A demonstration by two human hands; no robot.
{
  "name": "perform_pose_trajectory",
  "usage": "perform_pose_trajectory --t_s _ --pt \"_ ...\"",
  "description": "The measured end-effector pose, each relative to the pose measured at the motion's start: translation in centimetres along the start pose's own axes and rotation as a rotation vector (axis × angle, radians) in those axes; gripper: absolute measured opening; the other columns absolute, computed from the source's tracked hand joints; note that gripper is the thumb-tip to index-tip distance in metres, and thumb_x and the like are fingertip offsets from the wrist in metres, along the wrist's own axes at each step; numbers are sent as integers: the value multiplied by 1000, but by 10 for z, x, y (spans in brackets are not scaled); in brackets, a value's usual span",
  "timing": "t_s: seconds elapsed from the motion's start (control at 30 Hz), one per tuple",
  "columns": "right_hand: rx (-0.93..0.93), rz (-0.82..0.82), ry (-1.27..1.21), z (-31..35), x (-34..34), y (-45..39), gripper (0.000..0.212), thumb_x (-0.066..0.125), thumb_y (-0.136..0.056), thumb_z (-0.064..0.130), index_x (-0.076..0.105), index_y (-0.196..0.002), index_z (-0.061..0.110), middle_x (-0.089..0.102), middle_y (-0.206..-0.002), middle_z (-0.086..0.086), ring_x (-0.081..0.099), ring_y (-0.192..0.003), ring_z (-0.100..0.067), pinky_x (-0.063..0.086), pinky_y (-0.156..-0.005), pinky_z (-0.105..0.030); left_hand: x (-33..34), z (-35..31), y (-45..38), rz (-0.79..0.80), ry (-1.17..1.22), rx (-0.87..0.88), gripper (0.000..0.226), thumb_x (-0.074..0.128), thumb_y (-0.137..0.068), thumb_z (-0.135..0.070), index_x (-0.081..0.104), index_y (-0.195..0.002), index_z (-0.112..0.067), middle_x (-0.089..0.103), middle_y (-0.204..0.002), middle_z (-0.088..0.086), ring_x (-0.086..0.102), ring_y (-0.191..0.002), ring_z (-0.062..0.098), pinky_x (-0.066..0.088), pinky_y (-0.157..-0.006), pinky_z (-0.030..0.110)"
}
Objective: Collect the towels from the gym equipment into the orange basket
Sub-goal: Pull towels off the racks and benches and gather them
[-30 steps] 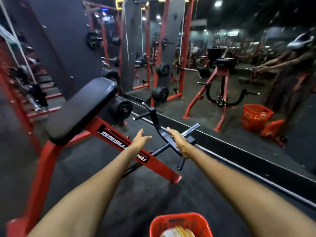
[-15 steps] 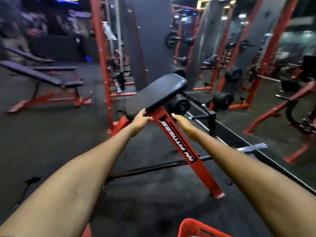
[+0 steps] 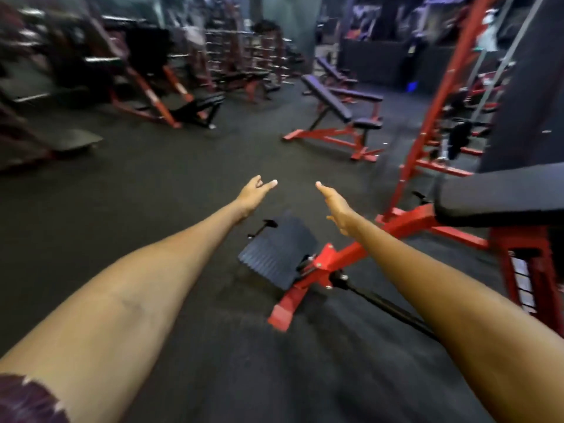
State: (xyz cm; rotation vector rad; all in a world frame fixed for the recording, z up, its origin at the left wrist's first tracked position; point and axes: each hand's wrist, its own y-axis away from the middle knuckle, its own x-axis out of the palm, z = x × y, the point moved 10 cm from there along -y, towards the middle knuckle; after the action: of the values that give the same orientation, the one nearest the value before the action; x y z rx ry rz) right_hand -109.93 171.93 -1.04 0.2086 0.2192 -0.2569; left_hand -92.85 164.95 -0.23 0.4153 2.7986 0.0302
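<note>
I hold my left hand (image 3: pixel 254 193) and right hand (image 3: pixel 335 206) out over the dark floor (image 3: pixel 171 184), fingers straight and holding nothing, black footplate (image 3: pixel 279 251) at 6 o'clock below them, towels and basket not in view.

My view has swung left, away from the mirror wall and out over the open gym floor (image 3: pixel 171 184). The orange basket that sat at the bottom edge a second ago is gone from sight, and so is the mirror with its reflections. The black pad (image 3: pixel 500 193) that stood in the middle of the picture now sits at the right edge. A ribbed black footplate (image 3: pixel 277 254) on the red frame (image 3: pixel 335 264) has come into view below my hands. My left hand (image 3: pixel 253 193) and right hand (image 3: pixel 334 206), which were over the pad half a second ago, now reach out over bare floor, holding nothing. A row of benches (image 3: pixel 338 108) shows ahead, blurred.
</note>
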Motion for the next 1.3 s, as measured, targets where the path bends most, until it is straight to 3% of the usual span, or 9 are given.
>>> perform_pose_trajectory --t_s 0.17,0.43,0.63,0.83,1.3 --pt "-53 242 43 30 137 -21 58 40 -99 40 30 -146 9 28 -155 -5 25 -143 -20 23 -113 -37 -130 41 17 -231 -34 -86 66 42 -98 -37 16 -151 -6 22 -157 8 24 -144 20 19 -113 24" --pt "-126 400 34 92 272 -65 67 44 -97 42 17 -151 12 17 -158 -6 19 -145 -26 21 -116 -40 -286 82 -2 -424 10 -153 71 37 -97 -49 9 -153 -15 11 -160 1 14 -147 21 14 -117 36" --pt "-197 347 45 134 325 -120 66 47 -97 34 18 -151 9 13 -159 -5 20 -145 -23 21 -115 -35 -344 89 -52 -395 56 -144 78 39 -93 -57 7 -152 -19 4 -160 -3 12 -147 25 13 -120 42" --pt "-135 343 23 138 376 -176 63 45 -98 34 18 -151 13 -2 -161 -2 10 -148 -23 14 -117 -38 -380 104 -117 -346 92 -114 70 36 -96 -51 10 -152 -18 8 -160 -3 12 -147 23 12 -120 37" --pt "-67 387 -63 194 512 -414 63 33 -100 44 15 -152 14 13 -160 -2 16 -147 -23 16 -118 -42 -474 157 -352 -391 217 -212 68 32 -97 -52 8 -153 -21 7 -160 -2 11 -148 21 10 -118 39"
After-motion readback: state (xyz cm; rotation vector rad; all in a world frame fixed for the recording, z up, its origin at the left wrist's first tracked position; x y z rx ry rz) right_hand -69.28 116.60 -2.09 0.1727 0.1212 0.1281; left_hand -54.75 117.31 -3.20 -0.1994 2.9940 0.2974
